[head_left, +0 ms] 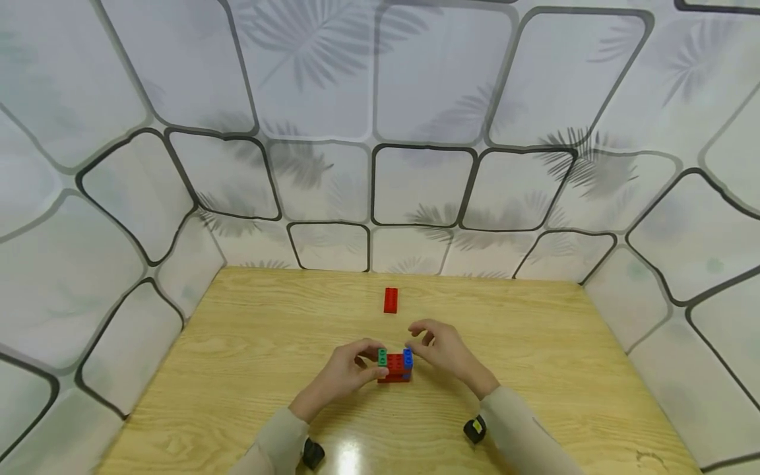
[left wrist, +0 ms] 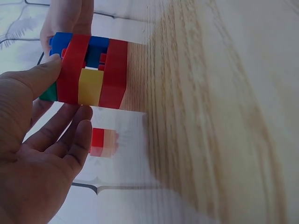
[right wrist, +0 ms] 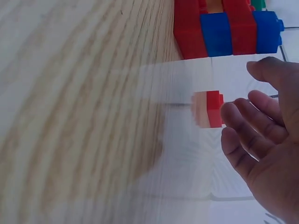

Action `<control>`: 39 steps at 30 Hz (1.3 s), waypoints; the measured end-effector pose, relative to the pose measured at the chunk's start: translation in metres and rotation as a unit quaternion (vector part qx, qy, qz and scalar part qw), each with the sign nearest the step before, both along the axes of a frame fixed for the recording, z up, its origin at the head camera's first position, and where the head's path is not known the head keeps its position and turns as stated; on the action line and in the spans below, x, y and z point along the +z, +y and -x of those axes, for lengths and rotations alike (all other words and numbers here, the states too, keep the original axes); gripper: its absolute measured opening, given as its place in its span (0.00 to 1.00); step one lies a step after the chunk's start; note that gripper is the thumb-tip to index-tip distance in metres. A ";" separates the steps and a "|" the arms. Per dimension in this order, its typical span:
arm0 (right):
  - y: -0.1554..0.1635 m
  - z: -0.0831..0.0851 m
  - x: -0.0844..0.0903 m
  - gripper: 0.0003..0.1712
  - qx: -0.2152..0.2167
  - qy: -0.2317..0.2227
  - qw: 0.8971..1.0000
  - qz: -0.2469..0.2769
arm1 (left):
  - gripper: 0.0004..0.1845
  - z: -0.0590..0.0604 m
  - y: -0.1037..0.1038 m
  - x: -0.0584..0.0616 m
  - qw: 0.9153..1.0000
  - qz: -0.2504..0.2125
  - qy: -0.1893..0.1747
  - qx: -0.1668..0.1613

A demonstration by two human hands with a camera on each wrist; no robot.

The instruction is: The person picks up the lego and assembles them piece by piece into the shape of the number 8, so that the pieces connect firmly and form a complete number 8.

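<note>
A person seated at a light wooden table (head_left: 249,343) works over a small block stack (head_left: 394,367) built of red, blue, green and yellow bricks, which stands near the front middle of the tabletop. The left hand (head_left: 347,371) steadies the stack from its left side, thumb pressed against the red and blue bricks while the other fingers lie loose and nearly straight beneath it, as the left wrist view shows. The right hand (head_left: 442,351) hovers just beside the stack on its right, fingers relaxed and slightly bent, holding nothing; the right wrist view shows its fingertips (right wrist: 254,109) apart from the blue and red bricks. A single red brick (head_left: 390,300) lies flat on the table farther back, well apart from both hands and roughly in line with the stack. Pale sleeves cover both forearms. White wall panels (head_left: 415,99) printed with grey leaf shadows and dark curved lines close in the table on three sides.
</note>
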State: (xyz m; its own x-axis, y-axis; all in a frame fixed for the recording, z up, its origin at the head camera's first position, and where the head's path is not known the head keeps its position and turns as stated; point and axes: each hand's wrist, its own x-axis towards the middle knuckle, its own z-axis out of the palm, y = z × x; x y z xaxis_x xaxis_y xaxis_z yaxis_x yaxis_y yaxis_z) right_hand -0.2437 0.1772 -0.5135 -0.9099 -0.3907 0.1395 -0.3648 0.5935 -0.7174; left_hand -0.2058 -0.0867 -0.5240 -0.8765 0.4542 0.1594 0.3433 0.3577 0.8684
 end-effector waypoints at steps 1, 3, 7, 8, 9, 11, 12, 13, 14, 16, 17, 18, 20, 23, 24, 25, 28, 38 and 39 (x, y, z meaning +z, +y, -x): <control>-0.003 0.002 -0.001 0.19 -0.008 0.003 1.000 0.001 | 0.21 0.000 0.000 0.000 1.000 0.000 0.000 -0.001; -0.007 0.008 -0.002 0.19 -0.022 0.007 1.000 0.002 | 0.21 -0.001 0.000 0.001 1.000 0.001 -0.002 -0.003; -0.015 0.020 -0.005 0.20 -0.039 0.008 0.999 -0.001 | 0.21 -0.002 -0.001 0.002 1.000 0.003 -0.005 -0.008; -0.017 0.023 -0.006 0.20 -0.043 0.008 0.999 -0.001 | 0.21 -0.002 -0.001 0.002 1.000 0.003 -0.005 -0.010; -0.018 0.026 -0.006 0.21 -0.046 0.007 0.999 -0.002 | 0.21 -0.001 -0.001 0.002 1.000 0.003 -0.004 -0.011; -0.021 0.033 -0.008 0.22 -0.054 0.005 0.998 -0.005 | 0.21 -0.001 -0.001 0.002 1.000 0.003 -0.004 -0.013; -0.023 0.036 -0.009 0.23 -0.058 0.004 0.998 -0.004 | 0.21 -0.001 -0.001 0.002 1.000 0.003 -0.004 -0.014; -0.024 0.039 -0.010 0.23 -0.062 0.002 0.998 -0.004 | 0.21 0.000 -0.001 0.002 1.000 0.004 -0.004 -0.014; -0.025 0.042 -0.011 0.24 -0.064 0.000 0.998 -0.004 | 0.21 0.000 0.000 0.002 1.000 0.004 -0.005 -0.014; -0.028 0.048 -0.013 0.26 -0.069 -0.005 0.998 -0.008 | 0.21 0.000 0.000 0.002 1.000 0.004 -0.007 -0.014; -0.029 0.050 -0.015 0.26 -0.071 -0.006 0.997 -0.007 | 0.21 0.000 0.000 0.002 1.000 0.004 -0.008 -0.014; -0.030 0.052 -0.016 0.26 -0.074 -0.007 0.997 -0.007 | 0.21 0.000 0.000 0.003 1.000 0.003 -0.008 -0.014; -0.032 0.057 -0.018 0.27 -0.078 -0.009 0.997 -0.011 | 0.21 -0.001 0.000 0.003 1.000 0.002 -0.010 -0.013; -0.036 0.062 -0.021 0.27 -0.086 -0.014 0.996 -0.013 | 0.20 -0.001 0.001 0.004 1.000 0.000 -0.011 -0.012; -0.037 0.063 -0.021 0.27 -0.090 -0.016 0.996 -0.015 | 0.20 -0.001 0.001 0.004 1.000 -0.001 -0.011 -0.012; -0.038 0.065 -0.022 0.28 -0.094 -0.018 0.995 -0.016 | 0.20 -0.001 0.001 0.004 1.000 0.000 -0.012 -0.012; -0.041 0.069 -0.024 0.29 -0.105 -0.016 0.994 -0.020 | 0.20 -0.001 0.001 0.004 1.000 0.000 -0.011 -0.011; -0.050 0.082 -0.032 0.38 -0.142 -0.028 0.989 -0.038 | 0.19 -0.002 0.000 0.003 1.000 0.002 -0.001 -0.011; -0.050 0.083 -0.033 0.39 -0.144 -0.028 0.988 -0.041 | 0.19 -0.002 0.000 0.003 1.000 0.002 -0.001 -0.011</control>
State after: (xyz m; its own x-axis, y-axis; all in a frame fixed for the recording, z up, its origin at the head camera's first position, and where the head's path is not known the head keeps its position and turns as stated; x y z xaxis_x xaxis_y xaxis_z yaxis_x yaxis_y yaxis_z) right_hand -0.3268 0.1268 -0.5461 -0.9905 -0.1213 0.0644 -0.1327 0.7235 -0.6775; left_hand -0.2041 -0.0870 -0.5206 -0.8669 0.4739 0.1546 0.3485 0.3545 0.8677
